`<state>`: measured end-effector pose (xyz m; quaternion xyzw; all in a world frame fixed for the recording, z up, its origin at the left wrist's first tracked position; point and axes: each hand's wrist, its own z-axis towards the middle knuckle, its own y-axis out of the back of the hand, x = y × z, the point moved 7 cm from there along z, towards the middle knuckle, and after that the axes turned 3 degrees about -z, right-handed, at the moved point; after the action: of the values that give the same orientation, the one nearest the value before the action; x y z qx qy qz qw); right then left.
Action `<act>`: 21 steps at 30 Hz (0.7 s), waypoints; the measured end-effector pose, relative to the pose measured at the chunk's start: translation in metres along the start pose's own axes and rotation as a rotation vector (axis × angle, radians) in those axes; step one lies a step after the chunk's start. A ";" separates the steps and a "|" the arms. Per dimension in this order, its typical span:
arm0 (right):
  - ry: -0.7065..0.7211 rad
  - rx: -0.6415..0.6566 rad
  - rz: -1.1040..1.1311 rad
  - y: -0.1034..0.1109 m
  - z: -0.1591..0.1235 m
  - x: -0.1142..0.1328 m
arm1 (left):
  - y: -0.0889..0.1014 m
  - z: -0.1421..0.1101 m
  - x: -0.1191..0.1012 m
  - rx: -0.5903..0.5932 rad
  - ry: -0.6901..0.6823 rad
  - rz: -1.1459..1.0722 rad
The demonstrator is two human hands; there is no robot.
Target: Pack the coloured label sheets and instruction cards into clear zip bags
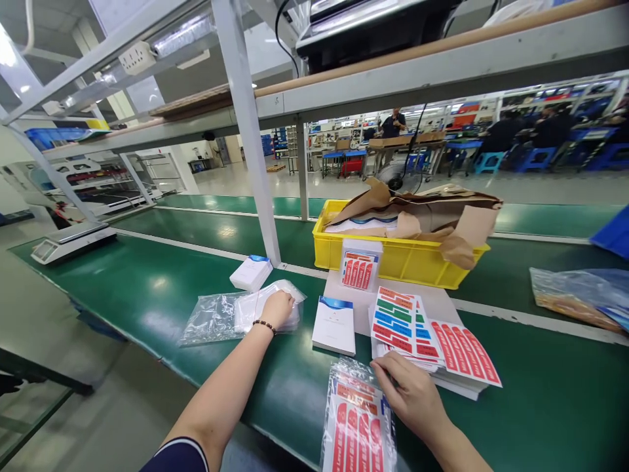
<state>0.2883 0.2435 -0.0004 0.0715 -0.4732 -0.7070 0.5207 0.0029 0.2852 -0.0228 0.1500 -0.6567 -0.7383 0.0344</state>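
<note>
My left hand is closed at the edge of a stack of clear plastic bags, its fingertips pressed on the top bag. Low over the table's near side, my right hand has its thumb and fingers curled together. It is beside a clear bag with red-lettered sticker sheets inside; whether the fingertips grip its edge is hidden. Just beyond that hand sits a pile of printed sticker sheets, with red ones fanned to the right. Between my hands lies a white booklet stack with a blue band.
A yellow crate holding brown paper stands behind, with a packed sticker set leaning on it. Another small white stack is near the shelf post. A scale sits far left, a plastic-wrapped bundle at right.
</note>
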 end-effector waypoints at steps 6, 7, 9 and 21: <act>-0.258 0.238 0.337 -0.023 -0.002 -0.003 | 0.030 -0.045 -0.064 -0.118 -0.222 -0.021; -0.337 0.298 0.437 -0.030 -0.004 -0.004 | 0.029 -0.059 -0.082 -0.104 -0.287 -0.034; -0.486 0.401 0.595 -0.043 -0.010 -0.006 | 0.021 -0.091 -0.123 -0.046 -0.514 -0.059; -0.197 0.218 -0.117 -0.037 -0.015 -0.011 | -0.027 -0.088 -0.151 0.380 -0.288 -1.002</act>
<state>0.2770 0.2435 -0.0406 0.0853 -0.5910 -0.6841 0.4189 0.1742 0.2414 -0.0304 0.3454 -0.6245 -0.5460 -0.4388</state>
